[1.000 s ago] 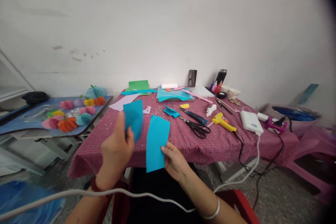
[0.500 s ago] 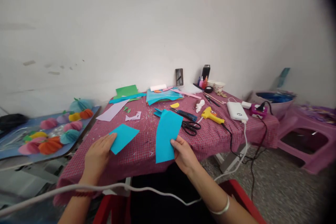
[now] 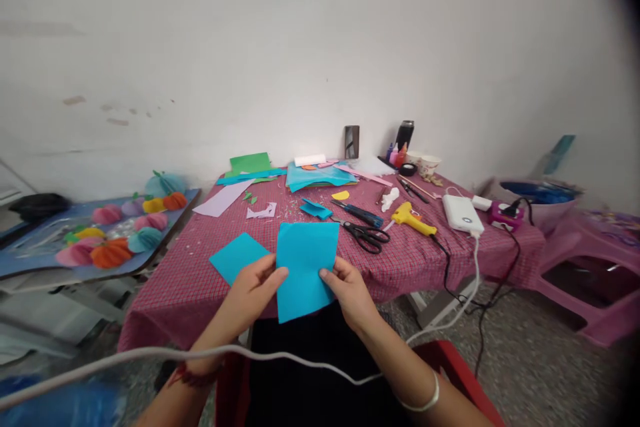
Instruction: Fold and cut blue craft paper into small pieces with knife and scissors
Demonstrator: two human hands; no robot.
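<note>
A rectangular sheet of blue paper [image 3: 306, 270] is held up in front of me, above the table's near edge. My left hand [image 3: 257, 283] pinches its left side, thumb on the face toward me. On the opposite side, my right hand [image 3: 350, 290] grips the right edge between thumb and fingers. Another blue paper piece [image 3: 240, 255] lies on the table just beyond my left hand, partly covered by it. Past the held sheet sit small folded blue paper pieces [image 3: 316, 209] and black-handled scissors [image 3: 367, 237].
Right of the scissors are a yellow glue gun [image 3: 414, 219] and a white power bank [image 3: 463, 213] with cables. Several paper sheets [image 3: 320, 177] lie at the back. A white cable [image 3: 280, 361] crosses below my forearms. Paper pumpkins [image 3: 111, 253] rest on a blue table at left.
My left hand has left the blue piece on the table and moved right to take the held sheet's left edge. The sheet now faces me more squarely between both hands.
</note>
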